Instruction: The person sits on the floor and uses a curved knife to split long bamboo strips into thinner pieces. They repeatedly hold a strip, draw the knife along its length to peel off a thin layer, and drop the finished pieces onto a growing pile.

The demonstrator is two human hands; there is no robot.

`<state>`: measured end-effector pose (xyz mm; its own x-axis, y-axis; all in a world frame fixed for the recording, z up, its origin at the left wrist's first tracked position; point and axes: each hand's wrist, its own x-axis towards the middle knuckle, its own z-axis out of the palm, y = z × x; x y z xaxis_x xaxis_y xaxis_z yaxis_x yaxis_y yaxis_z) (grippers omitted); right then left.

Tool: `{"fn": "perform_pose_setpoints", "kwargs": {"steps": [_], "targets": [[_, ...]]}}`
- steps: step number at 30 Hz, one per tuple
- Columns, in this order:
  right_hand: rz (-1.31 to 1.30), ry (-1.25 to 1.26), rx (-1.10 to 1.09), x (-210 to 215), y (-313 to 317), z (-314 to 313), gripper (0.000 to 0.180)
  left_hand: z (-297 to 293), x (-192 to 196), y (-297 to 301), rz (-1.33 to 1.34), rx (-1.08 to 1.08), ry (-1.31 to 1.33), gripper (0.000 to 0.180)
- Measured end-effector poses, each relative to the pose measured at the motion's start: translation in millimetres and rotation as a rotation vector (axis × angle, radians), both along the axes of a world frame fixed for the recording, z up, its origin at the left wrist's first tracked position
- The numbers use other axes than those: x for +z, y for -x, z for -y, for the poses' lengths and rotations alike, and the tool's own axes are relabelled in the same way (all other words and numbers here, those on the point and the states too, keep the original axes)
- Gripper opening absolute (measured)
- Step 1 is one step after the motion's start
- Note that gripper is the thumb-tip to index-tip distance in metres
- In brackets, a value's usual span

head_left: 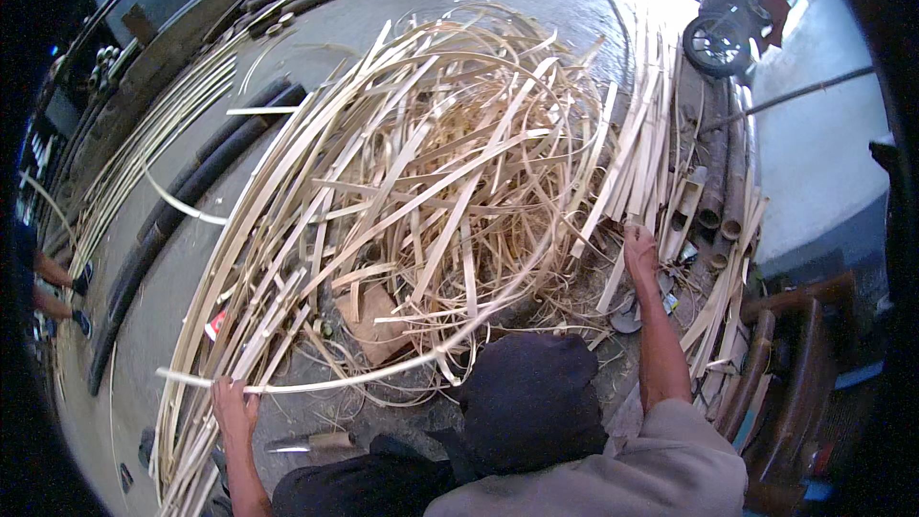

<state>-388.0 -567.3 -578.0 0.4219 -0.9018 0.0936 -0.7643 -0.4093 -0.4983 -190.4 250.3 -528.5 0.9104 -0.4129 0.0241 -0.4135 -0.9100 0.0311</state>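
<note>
My left hand (235, 407) is closed around a long pale bamboo strip (354, 382), near the strip's left end. From there the strip bows across in front of me and curves up to the right, along the near side of a tangled heap of bamboo strips (450, 172). On the right, my right hand (641, 254) is a closed fist at the near ends of a bundle of split bamboo (643, 134). What its fingers hold is hidden. A knife (311, 442) with a pale blade and brownish handle lies on the floor, right of my left hand.
Dark bamboo poles (182, 187) lie on the floor at left, beside a row of thin strips (158, 134). Hollow bamboo tubes (711, 201) lie at right, near a brown wooden bench (795, 373). A motorcycle (732, 29) stands far right. Another person's feet (81, 297) show at far left.
</note>
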Motion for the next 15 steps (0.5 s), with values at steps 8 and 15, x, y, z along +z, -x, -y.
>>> {"fn": "perform_pose_setpoints", "kwargs": {"steps": [8,15], "targets": [[-0.065,0.204,0.162,17.9,-123.4,-51.5,0.064,96.2,-14.7,35.6,-0.274,-0.175,0.141,0.07],[0.112,0.038,0.217,48.6,-145.9,-47.3,0.039,196.8,-41.2,78.4,-0.182,-0.483,0.428,0.066]]}}
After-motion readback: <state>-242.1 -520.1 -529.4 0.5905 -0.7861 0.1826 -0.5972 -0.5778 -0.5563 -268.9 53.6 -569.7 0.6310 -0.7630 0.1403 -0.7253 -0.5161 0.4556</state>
